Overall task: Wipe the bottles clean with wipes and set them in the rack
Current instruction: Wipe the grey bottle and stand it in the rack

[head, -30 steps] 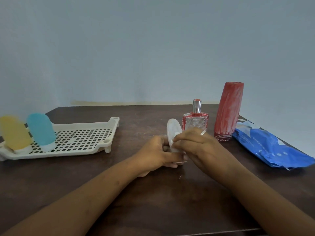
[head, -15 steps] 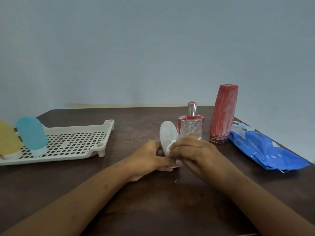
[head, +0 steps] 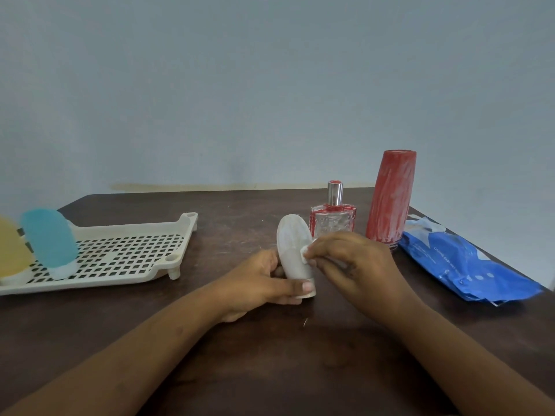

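White bottle (head: 292,250) was held cap-down over mid-surface (head: 270,355), left hand (head: 258,283) fingers curled round its base; since half a second back the right hand (head: 357,265) had slid off its front to the side, fingers pinching a wipe (head: 304,258) against it. Wipe mostly hidden in the hand; yellow bottle (head: 12,250) cut by the frame edge, blurred like the blue bottle (head: 49,241) beside it in the rack (head: 120,256). Rack grid right of them lay open.

One view only, worn on the head: it looks forward and a touch down across the dark tabletop (head: 285,373) to the pale blue wall (head: 270,85). Close in: forearms (head: 144,358) enter from the bottom edge, left hand (head: 255,283) and right hand (head: 357,265) meet mid-frame.
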A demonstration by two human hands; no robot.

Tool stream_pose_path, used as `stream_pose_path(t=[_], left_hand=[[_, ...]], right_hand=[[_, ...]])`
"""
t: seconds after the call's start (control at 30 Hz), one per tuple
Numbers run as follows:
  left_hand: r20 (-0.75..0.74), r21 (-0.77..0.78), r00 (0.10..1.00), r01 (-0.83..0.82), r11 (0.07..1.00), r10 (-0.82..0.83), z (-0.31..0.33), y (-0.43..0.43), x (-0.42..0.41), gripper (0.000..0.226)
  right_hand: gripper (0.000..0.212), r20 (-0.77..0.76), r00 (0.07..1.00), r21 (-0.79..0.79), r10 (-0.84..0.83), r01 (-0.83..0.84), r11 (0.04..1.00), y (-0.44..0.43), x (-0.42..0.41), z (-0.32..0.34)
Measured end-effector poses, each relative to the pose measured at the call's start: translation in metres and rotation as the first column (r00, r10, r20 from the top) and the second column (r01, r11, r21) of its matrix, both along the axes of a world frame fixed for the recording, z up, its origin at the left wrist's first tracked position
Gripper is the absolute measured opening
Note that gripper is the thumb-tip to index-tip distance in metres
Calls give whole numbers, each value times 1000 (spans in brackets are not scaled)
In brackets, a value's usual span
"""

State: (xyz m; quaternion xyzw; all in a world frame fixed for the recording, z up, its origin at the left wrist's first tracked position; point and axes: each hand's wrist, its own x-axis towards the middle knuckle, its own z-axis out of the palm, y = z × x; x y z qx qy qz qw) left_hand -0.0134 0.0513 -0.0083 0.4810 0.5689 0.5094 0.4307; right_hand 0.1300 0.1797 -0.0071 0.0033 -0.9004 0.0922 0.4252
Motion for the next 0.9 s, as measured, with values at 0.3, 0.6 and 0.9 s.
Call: stream_pose_path(t=[0.3,0.6,0.9], left_hand=[[-18,-17,1000,-1,1000,0,1,1,0,32],[-9,-23,1000,-12,1000,11,0,-1,0,37],[4,-24,1000,-5,1000,5,1,0,1,34]], right_hand=[[13,-45,999,3,-3,3,1000,-4,-2,-1],[13,-139,989,-70,-53,44,997,-3,-6,0],[15,-134,987,-96,-87,75,993,0,-8,-1]])
